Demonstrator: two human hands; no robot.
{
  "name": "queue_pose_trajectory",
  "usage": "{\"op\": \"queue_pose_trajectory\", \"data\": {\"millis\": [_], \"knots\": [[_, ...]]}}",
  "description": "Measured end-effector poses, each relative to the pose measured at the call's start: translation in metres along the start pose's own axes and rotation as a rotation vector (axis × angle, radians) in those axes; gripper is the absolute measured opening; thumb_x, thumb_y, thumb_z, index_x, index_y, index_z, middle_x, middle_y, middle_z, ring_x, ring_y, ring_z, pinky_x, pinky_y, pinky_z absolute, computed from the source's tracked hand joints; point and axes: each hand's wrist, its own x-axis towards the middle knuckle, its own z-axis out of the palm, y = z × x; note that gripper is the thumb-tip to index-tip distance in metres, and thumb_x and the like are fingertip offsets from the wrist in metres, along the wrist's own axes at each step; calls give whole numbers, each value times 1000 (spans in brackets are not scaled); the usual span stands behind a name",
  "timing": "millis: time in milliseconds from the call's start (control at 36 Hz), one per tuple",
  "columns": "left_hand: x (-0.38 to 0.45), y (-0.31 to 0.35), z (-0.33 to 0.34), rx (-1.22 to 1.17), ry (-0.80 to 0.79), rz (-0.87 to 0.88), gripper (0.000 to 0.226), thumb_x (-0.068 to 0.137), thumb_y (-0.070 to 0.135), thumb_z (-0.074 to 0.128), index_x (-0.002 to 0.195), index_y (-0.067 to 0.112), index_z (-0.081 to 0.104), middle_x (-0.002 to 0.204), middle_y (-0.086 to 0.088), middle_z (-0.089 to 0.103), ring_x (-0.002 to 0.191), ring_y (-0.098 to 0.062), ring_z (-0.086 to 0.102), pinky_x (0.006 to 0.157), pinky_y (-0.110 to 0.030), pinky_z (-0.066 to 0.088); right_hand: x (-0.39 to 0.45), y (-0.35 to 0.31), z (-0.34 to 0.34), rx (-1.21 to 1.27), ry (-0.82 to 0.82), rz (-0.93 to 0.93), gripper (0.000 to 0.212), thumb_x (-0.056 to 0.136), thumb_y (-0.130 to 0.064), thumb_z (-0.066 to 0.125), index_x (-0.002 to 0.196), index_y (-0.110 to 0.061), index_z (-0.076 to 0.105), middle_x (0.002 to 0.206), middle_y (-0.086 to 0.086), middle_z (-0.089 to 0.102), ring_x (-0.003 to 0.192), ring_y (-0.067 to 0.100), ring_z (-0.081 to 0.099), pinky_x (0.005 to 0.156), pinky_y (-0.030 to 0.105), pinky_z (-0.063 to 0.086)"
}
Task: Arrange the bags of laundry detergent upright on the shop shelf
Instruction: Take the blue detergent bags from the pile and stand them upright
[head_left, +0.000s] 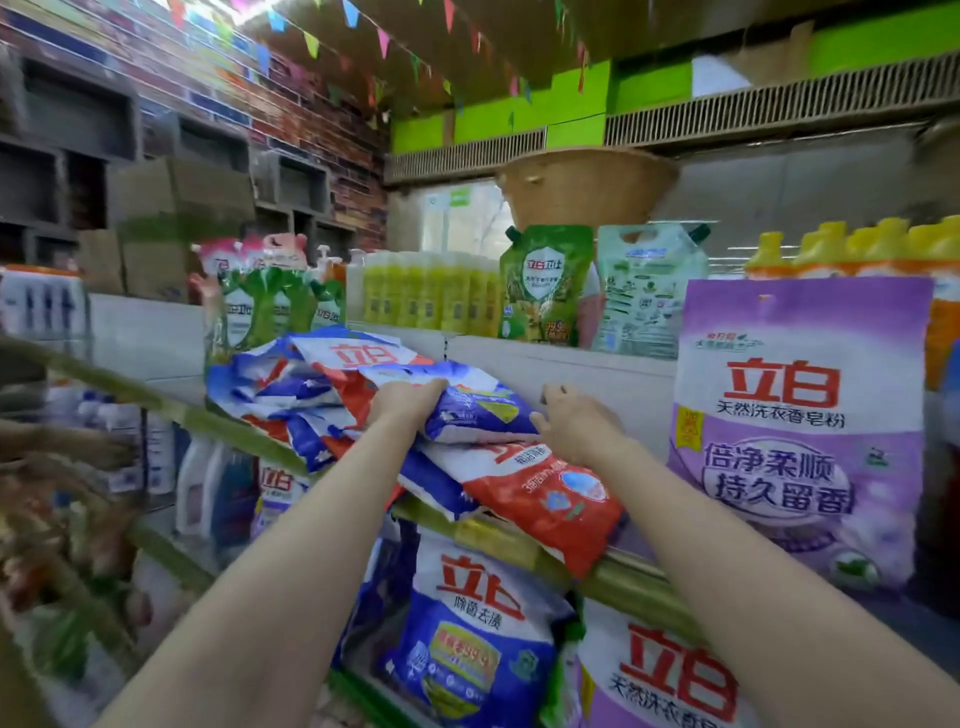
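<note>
Several blue, white and red detergent bags lie flat in a heap (291, 384) on the shelf (639, 577) in front of me. My left hand (402, 402) grips the top blue and white bag (478, 405) by its near left edge. My right hand (571, 421) rests on that bag's right end, fingers slightly curled. Beneath it a red and white bag (540, 499) hangs over the shelf's front edge. A large purple bag (800, 426) stands upright at the right.
Green pouches (543, 286) and yellow-green bottles (431, 291) stand on the ledge behind the heap. More detergent bags (472, 644) fill the shelf below. Orange bottles with yellow caps (852, 249) stand behind the purple bag. The left side is blurred.
</note>
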Motion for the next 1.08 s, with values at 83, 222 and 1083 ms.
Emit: {"op": "queue_pose_trajectory", "data": {"millis": [83,222,1083], "knots": [[11,9,4,-48,24,12,54,83,36,63,125,2,55,127,-17,59,116,-31,57,99,-36,47,8,5,8,70,-15,55,34,100,-33,36,121,-8,45,128,16,51,115,33,51,90,40,41],[27,24,15,-363,42,40,25,85,4,56,110,0,56,108,-19,63,100,-30,61,85,-32,51,20,19,13,175,-58,166,41,101,-31,34,126,-2,46,132,23,51,121,35,50,95,36,40],[89,85,133,113,-402,454,30,94,6,41,118,-4,55,117,-26,61,97,-36,62,76,-40,52,86,104,46,529,363,814,42,89,-7,49,131,1,44,134,18,50,120,36,52,96,40,46]]}}
